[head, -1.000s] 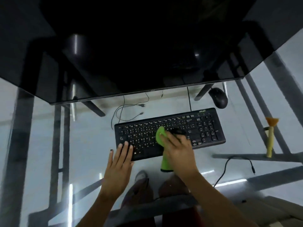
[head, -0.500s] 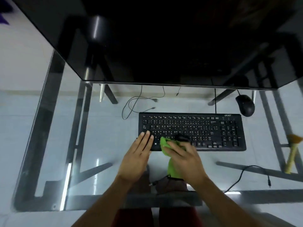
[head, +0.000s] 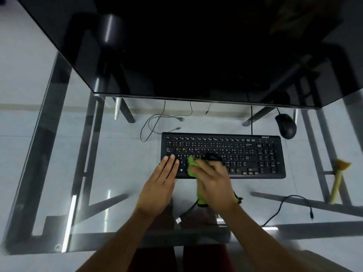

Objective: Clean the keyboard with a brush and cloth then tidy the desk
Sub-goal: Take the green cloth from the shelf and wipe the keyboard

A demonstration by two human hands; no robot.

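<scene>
Head view, hands (head: pixel 213 180) brushing black keyboard (head: pixel 255 156), logo blurred

Your desk (head: pixel 121 154): clear glass top, glossy, reflecting light streaks; grey metal frame beneath. Keyboard (head: pixel 255 154): matt black plastic, white printed legends. Mouse (head: pixel 285 125): smooth black plastic, slight sheen. Brush (head: pixel 193 169) under your right hand (head: pixel 214 183): bright green plastic handle, dark bristles. Monitor (head: pixel 176 46): glossy black.
</scene>
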